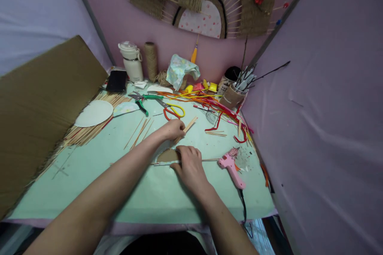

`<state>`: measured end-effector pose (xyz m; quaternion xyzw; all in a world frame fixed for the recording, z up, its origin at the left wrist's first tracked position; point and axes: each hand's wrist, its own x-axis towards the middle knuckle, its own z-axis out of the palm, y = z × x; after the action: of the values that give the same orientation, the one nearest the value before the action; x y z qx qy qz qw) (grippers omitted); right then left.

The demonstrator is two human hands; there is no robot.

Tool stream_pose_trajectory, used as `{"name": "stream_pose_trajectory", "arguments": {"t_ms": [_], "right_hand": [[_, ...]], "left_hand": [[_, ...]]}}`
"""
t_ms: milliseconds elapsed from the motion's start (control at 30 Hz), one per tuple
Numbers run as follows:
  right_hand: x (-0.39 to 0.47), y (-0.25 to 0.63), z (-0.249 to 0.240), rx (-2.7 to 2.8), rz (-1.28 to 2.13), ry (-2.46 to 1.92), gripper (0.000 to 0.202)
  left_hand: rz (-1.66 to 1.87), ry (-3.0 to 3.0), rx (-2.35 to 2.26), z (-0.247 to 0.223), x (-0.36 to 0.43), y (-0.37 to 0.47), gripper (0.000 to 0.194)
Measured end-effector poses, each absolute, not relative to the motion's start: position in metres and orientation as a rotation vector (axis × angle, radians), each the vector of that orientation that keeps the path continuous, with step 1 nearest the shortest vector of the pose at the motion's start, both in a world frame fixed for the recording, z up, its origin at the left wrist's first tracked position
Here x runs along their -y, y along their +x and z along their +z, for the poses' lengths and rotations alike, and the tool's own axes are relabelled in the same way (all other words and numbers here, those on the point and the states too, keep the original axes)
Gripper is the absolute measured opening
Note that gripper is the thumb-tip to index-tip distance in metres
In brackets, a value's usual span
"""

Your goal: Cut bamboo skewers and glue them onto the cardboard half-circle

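My left hand (174,129) is closed on a small bunch of thin wooden sticks (190,124), whose ends stick out on both sides of the fingers. Just below it, a brown cardboard half circle (168,155) with a pale fabric edge lies on the table. My right hand (191,163) grips its right end, thumb along the straight edge and fingers over the top. A long thin stick (209,160) runs along that straight edge and out to the right. Its far end reaches a pink glue gun (231,166) lying on its side.
Red-and-yellow scissors (173,110), green-handled pruners (143,99) and loose sticks (139,133) lie beyond my hands. Colored pipe cleaners (206,101) spread behind. A large cardboard sheet (44,115) stands left; a white jug (131,63), twine spool (151,59) and brown pot (232,96) stand at the back.
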<state>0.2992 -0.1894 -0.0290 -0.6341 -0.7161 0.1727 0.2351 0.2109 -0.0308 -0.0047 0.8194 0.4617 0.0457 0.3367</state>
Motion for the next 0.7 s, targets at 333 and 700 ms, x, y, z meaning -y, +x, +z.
{"name": "stream_pose_trajectory", "arguments": {"t_ms": [333, 700], "right_hand": [[0.191, 0.295, -0.029, 1.895, 0.493, -1.761, 0.036], [0.230, 0.375, -0.016, 1.767, 0.218, -1.921, 0.036]], "left_hand": [[0.033, 2.203, -1.311, -0.005, 0.039, 0.224, 0.008], [-0.177, 2.279, -1.310, 0.005, 0.034, 0.238, 0.011]]}}
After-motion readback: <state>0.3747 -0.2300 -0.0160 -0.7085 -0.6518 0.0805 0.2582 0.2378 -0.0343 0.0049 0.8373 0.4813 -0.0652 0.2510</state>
